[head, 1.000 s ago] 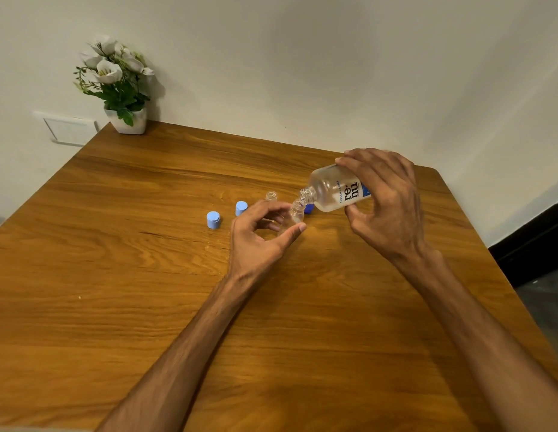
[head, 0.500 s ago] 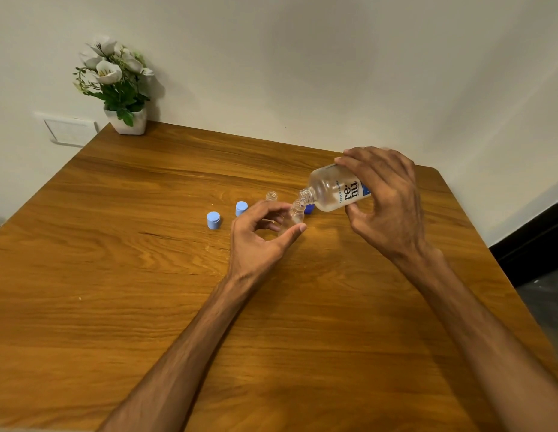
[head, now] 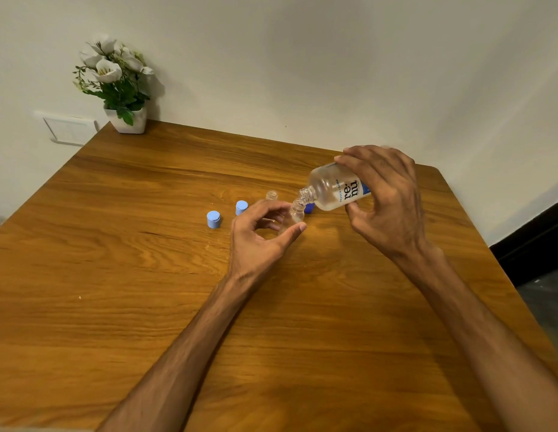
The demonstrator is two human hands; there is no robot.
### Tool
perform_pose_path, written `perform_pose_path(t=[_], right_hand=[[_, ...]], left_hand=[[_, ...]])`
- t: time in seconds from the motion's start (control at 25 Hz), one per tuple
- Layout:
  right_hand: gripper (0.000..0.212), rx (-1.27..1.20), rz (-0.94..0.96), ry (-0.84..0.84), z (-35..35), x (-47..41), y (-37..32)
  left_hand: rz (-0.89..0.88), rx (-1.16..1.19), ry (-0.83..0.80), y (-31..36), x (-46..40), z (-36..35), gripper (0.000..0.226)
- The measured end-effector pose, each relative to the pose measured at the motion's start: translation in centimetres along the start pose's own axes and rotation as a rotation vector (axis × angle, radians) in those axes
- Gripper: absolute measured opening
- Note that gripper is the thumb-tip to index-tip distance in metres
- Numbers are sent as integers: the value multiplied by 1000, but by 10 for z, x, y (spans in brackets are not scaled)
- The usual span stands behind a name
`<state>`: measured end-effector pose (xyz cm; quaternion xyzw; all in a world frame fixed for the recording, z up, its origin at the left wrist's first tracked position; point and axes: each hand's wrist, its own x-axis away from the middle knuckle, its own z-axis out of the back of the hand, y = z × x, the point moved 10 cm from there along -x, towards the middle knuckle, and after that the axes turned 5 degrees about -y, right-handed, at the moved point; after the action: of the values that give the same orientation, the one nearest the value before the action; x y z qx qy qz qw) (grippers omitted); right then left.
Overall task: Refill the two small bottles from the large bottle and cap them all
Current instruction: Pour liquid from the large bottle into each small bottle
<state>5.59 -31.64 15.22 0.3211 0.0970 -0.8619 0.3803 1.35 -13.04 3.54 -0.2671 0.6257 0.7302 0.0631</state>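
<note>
Nearest the camera, the left hand (head: 262,235) curls thumb and fingers round a clear small bottle (head: 295,212) standing on the wooden table (head: 146,307), and just right of that bottle the right hand (head: 386,201) grips the tilted large bottle (head: 335,190), its open neck at the small bottle's mouth. Both openings are narrow, so a slight wobble or too steep a tilt would likely spill liquid down the small bottle onto the table. Just behind it stand the second uncapped small bottle (head: 271,195), a dark blue cap (head: 309,208), and to its left two light blue caps (head: 241,207) (head: 213,219), where a stray elbow or finger could topple them.
</note>
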Motion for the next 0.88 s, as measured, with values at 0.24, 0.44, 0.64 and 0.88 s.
perform_pose_path(t=[0.24,0.44,0.64,0.88], right_hand=[[63,4,15,9,2,-2,-3],[62,4,18,6,2,-2,-2],[62,4,22,3,2,-3,-2],[64,9,30,-1,2,-4,-2]], left_hand=[[-6,2,2,0,1,1,43],[-4,-5,13,-2,0,1,40],[-17,-9,13,-2,0,1,41],[-17,-7,11,-1,0,1,40]])
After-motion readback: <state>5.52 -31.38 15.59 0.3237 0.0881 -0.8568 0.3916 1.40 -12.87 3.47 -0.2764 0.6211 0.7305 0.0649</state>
